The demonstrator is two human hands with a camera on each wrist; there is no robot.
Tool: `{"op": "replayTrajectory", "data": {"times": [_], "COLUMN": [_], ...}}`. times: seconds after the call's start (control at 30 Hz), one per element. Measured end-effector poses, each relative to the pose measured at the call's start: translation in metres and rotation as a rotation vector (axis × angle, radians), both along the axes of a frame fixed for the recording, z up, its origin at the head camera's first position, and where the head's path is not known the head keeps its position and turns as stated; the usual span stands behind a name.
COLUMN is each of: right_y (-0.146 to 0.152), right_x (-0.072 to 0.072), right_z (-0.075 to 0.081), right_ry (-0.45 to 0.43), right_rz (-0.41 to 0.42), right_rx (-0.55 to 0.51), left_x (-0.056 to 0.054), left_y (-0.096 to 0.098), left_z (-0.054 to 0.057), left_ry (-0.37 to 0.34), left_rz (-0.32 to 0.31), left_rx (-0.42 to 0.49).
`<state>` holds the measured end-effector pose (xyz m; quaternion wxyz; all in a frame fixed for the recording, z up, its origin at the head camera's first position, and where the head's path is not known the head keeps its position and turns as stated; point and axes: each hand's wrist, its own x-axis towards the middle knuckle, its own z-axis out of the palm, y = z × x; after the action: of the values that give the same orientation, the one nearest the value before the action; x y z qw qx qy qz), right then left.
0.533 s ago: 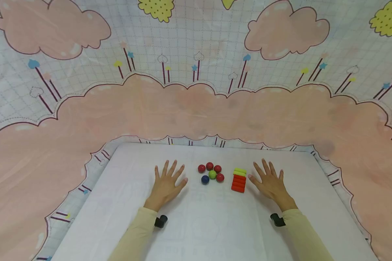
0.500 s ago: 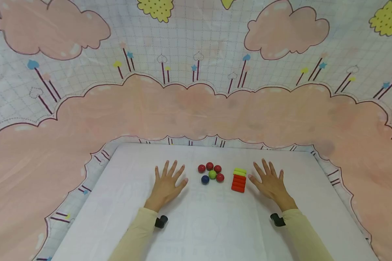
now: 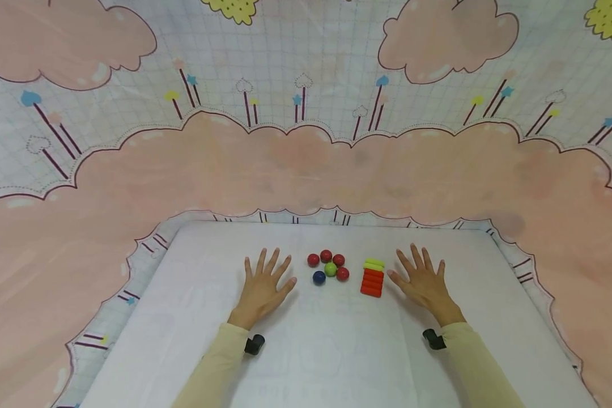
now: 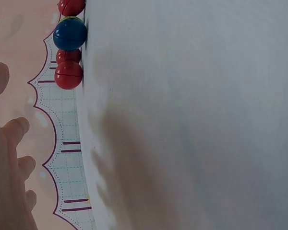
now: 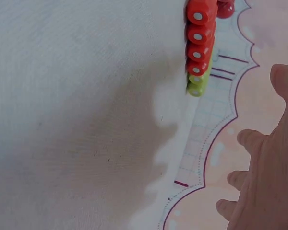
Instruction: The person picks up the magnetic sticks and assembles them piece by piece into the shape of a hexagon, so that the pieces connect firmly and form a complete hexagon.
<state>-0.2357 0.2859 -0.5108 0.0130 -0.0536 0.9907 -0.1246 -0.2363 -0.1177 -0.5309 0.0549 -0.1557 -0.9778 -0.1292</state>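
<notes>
My left hand holds nothing, fingers spread, over the table left of a small cluster of balls. That cluster has several red balls, a green ball and a blue ball. Just left of my right hand lie red rods side by side, with yellow-green rods at their far end. The right fingers are spread too, the thumb tip close beside the rods. In the right wrist view the red rods show pale round spots on their ends. Both hands cast shadows on the white surface.
A white-covered table carries everything. Behind it hangs a patterned cloth with clouds and a grid, which also shows along the table's sides. Black wrist cameras sit on both wrists, at the cuffs of the pale sleeves.
The head view has shifted slightly, so the backdrop and table sit a little differently. The left hand appears slightly further right. Balls and rods keep their arrangement, and both hands stay spread.
</notes>
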Motion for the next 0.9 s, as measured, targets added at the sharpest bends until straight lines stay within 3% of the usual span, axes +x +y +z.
{"op": "replayTrajectory", "data": {"times": [0.1,0.5,0.9], "right_y": [-0.001,-0.015,-0.035], "right_x": [0.0,0.001,0.015], "right_z": [0.0,0.001,-0.002], "right_ry": [0.017,0.091,0.083], "right_rz": [0.007,0.063,0.071], "right_rx": [-0.002,-0.006,-0.068], "left_x": [0.0,0.0,0.006], "left_y": [0.002,0.013,0.023], "left_z": [-0.002,-0.007,-0.002], "left_ry": [0.011,-0.064,-0.121], "left_rz": [0.005,0.017,-0.017], "left_rx": [0.002,0.054,0.161]}}
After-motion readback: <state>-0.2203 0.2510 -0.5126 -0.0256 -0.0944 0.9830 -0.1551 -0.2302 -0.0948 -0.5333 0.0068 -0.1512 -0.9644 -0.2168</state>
